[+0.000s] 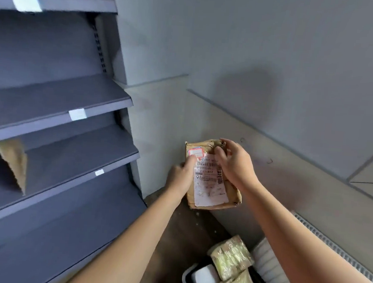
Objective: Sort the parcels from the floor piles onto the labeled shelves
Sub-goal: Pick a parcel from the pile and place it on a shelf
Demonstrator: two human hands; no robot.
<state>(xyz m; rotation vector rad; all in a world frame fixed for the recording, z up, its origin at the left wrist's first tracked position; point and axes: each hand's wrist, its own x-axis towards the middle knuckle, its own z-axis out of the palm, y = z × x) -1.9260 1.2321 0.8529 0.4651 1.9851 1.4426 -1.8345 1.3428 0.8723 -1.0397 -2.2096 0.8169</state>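
"Two hands are seen on one parcel. How is it held?"

"The brown paper parcel (200,145) is held up in the air between them, in front of the pale wall. Its left edge is gripped by the left hand (181,174), with the thumb pressed on the white shipping label (208,194) just below a red-bordered sticker. Its top right corner is pinched by the right hand (235,165), whose fingers are curled over the crumpled paper."

"Where are the shelves, relative to it?"

"The grey shelf rack (57,100) is seen to the left of the parcel, apart from it. A white shelf tag (77,114) is fixed to the front lip of one shelf. A flat brown parcel (14,161) is stood on the shelf below that, well apart from the hands."

"And the floor?"

"Two tape-wrapped parcels (231,256) are piled on the dark floor (173,240) beneath the right forearm, with a white parcel (203,279) just beside them. The print on the label cannot be read."
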